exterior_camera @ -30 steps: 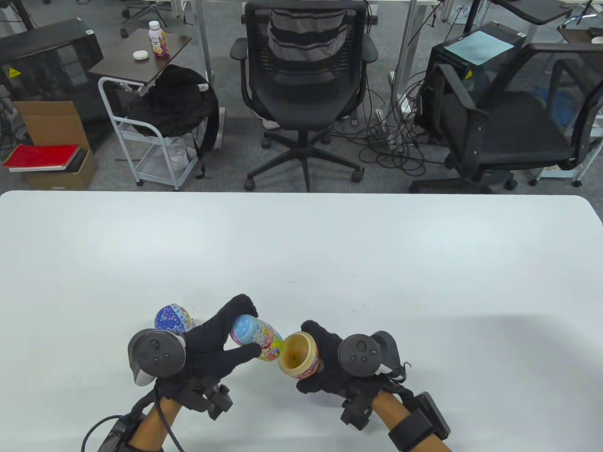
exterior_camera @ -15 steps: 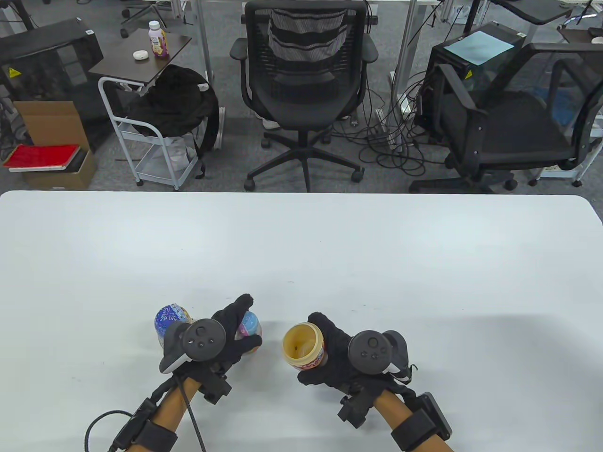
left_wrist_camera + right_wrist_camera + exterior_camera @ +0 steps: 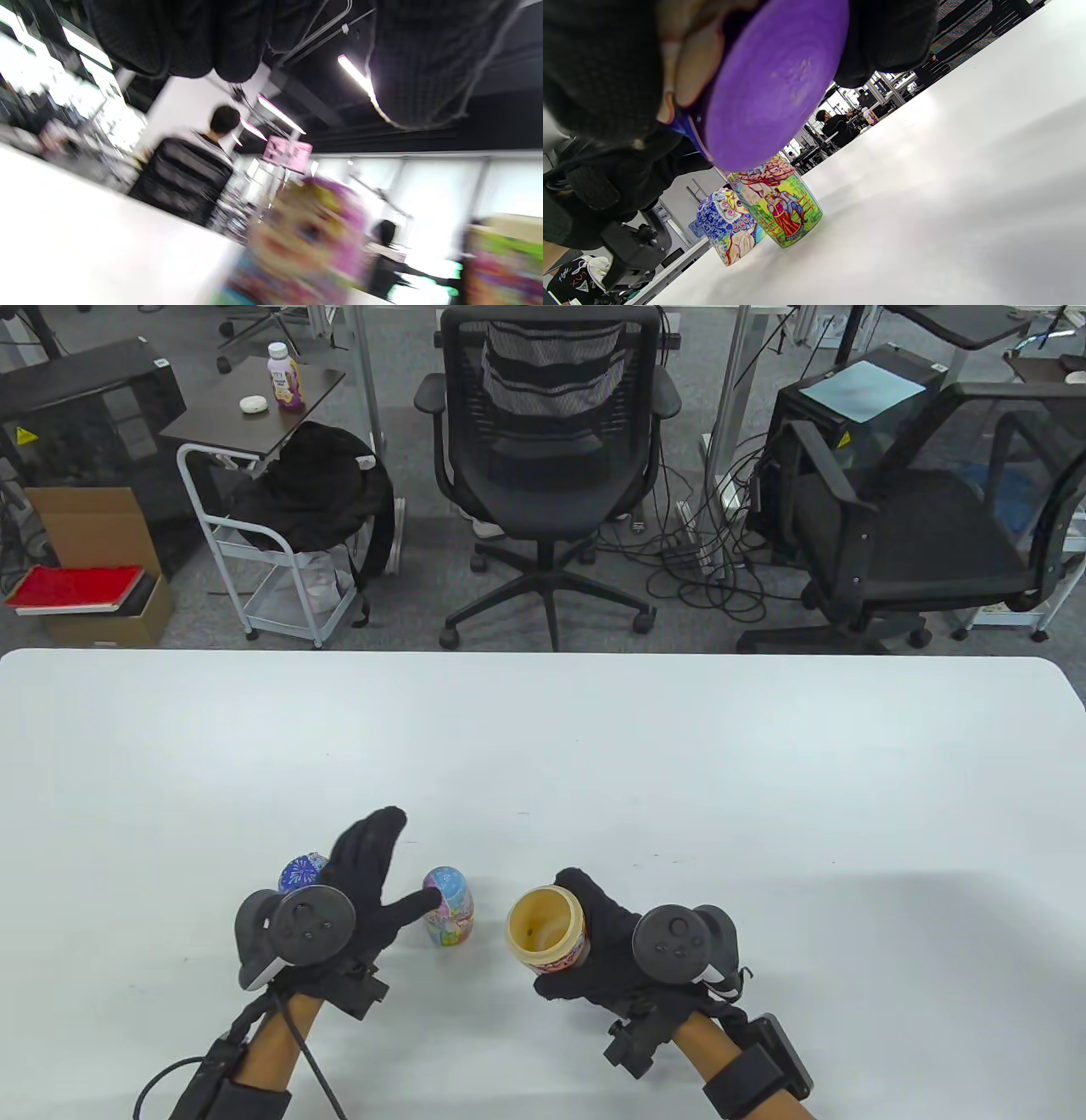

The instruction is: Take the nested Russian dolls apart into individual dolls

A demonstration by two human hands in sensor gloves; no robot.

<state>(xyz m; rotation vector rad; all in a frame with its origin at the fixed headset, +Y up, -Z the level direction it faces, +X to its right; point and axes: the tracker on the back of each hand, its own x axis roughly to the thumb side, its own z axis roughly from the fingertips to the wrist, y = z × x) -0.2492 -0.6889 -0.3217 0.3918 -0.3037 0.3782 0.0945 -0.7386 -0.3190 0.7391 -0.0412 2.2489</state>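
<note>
A small colourful inner doll (image 3: 448, 907) stands upright on the white table (image 3: 594, 746). My left hand (image 3: 405, 861) is just left of it with fingers straight and spread. Its thumb tip reaches the doll's side, and contact is unclear. Behind that hand stands a blue patterned doll half (image 3: 297, 872), partly hidden. My right hand (image 3: 585, 937) grips the hollow lower half of the outer doll (image 3: 545, 929), tilted with its tan inside showing. In the right wrist view its purple base (image 3: 776, 80) fills the top, with the inner doll (image 3: 776, 203) and blue half (image 3: 729, 231) beyond. The left wrist view is blurred, with a doll face (image 3: 305, 237).
All the pieces sit near the table's front edge. Beyond the far edge stand black office chairs (image 3: 551, 432), a white cart (image 3: 280, 560) and floor cables.
My left hand stood the inner doll upright on the table, let go and opened, drawing back to the left. The right hand kept hold of the lower half and barely moved.
</note>
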